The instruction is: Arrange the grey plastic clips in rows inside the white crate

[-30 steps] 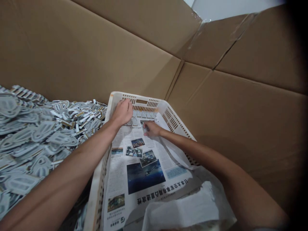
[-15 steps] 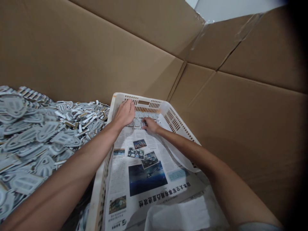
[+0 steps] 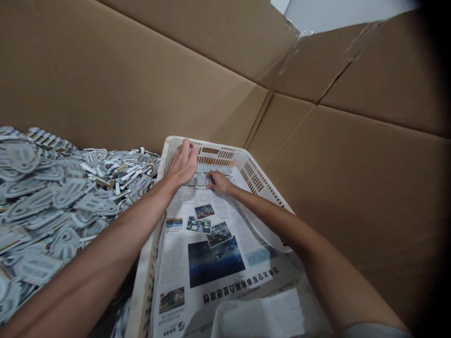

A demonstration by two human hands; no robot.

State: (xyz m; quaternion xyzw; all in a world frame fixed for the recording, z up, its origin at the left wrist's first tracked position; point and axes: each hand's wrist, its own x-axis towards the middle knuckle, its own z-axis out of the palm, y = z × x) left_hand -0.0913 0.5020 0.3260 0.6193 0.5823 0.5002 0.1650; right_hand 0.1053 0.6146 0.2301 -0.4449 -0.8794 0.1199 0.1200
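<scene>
While our left hand [image 3: 183, 163] bends its fingers near the crate rim [image 3: 219, 143], our right hand [image 3: 220, 182] curls beside grey parts [image 3: 200, 180], either grasp indeterminable.

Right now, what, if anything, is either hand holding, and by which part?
Cannot be told: the right hand curls at flat grey pieces in the white slotted plastic basket, any grip unclear; the left hand shows nothing held, its underside hidden.
</scene>
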